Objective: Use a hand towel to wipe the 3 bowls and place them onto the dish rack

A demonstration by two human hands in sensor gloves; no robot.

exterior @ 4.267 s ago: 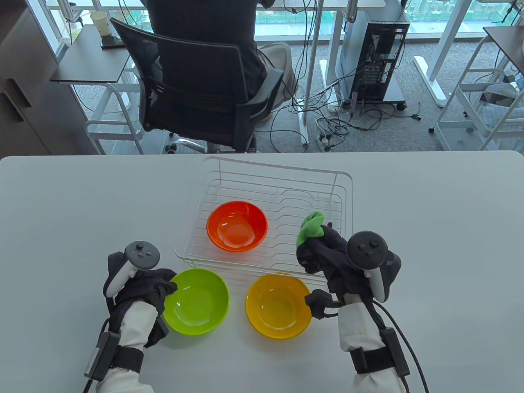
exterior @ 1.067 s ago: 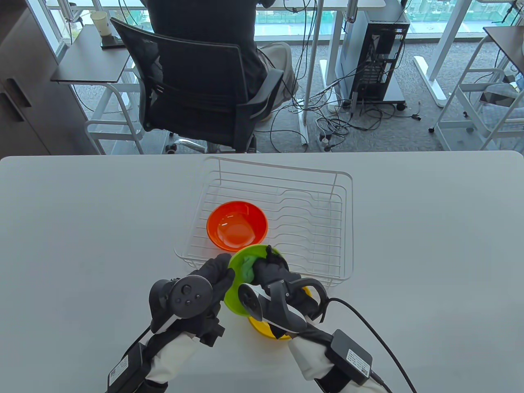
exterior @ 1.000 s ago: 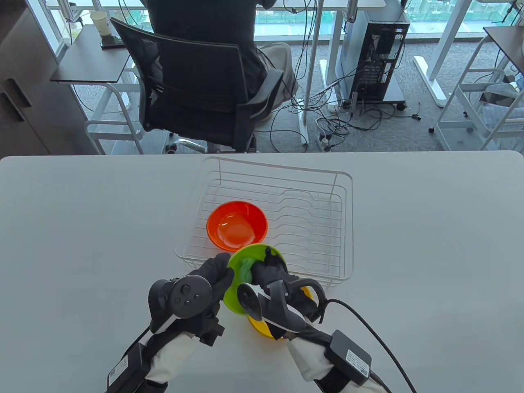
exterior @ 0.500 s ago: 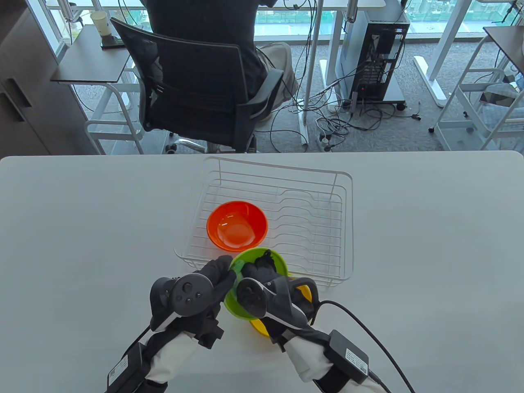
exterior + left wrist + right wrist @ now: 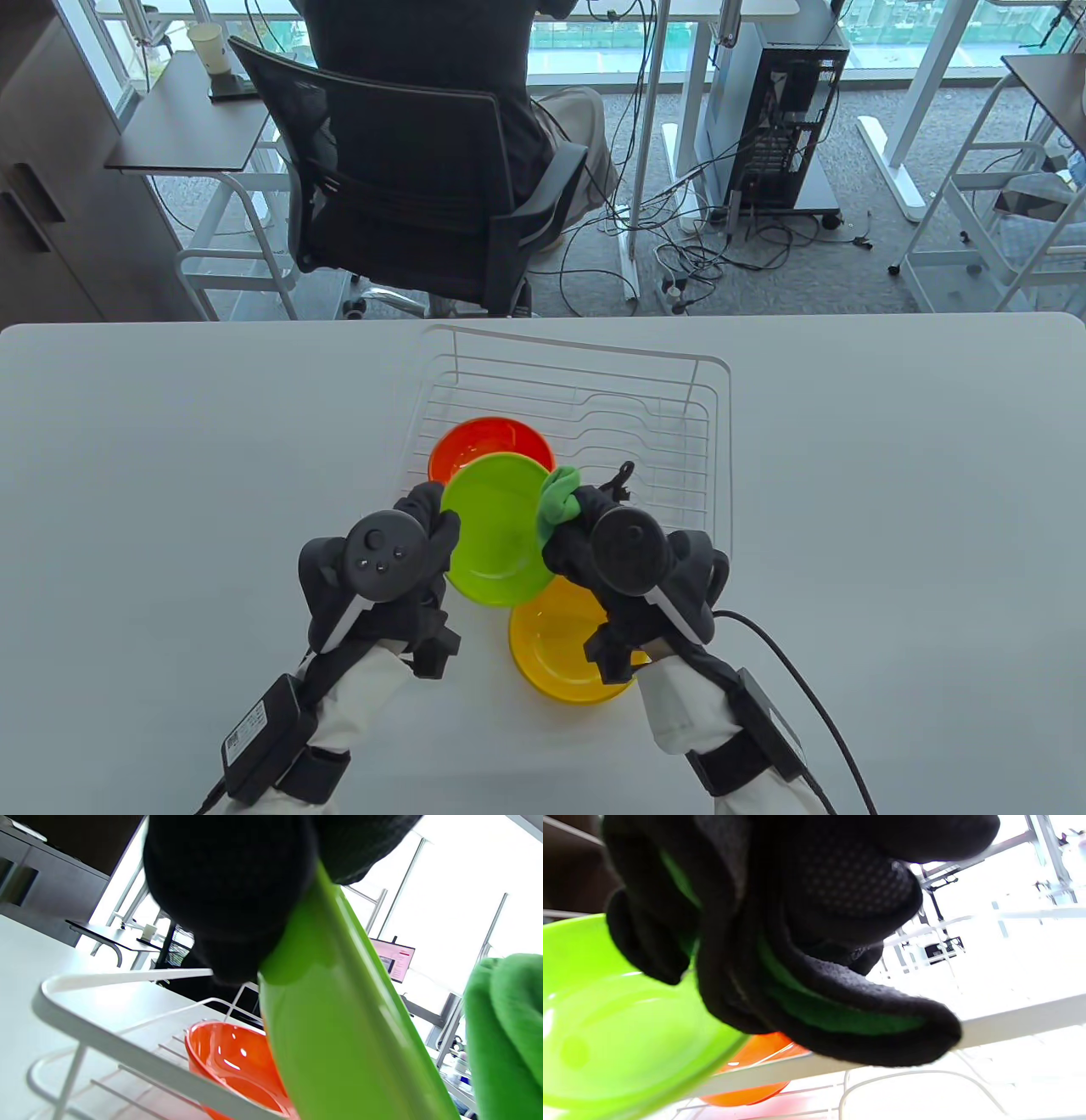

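My left hand [image 5: 434,525] grips the left rim of the green bowl [image 5: 496,531] and holds it tilted in the air over the front edge of the white wire dish rack [image 5: 717,475]. At the bowl's right rim my right hand [image 5: 581,519] clutches the bunched green towel [image 5: 560,501]. The orange bowl [image 5: 484,437] sits in the rack, partly hidden behind the green one. The yellow bowl [image 5: 560,658] stands on the table below my right wrist. In the left wrist view, the left fingers [image 5: 229,891] clamp the green bowl [image 5: 339,1035]. In the right wrist view, the towel [image 5: 831,1014] shows between curled fingers [image 5: 818,899].
The white table [image 5: 891,509] stretches wide on both sides. The rack's right half [image 5: 653,441] holds nothing. Beyond the far edge a person sits in a black office chair [image 5: 399,187], with desks, cables and a computer tower [image 5: 776,110] behind.
Both hands have raised the green bowl away from me, so it covers part of the orange bowl. The right hand with the towel came out of the bowl's inside to its right rim.
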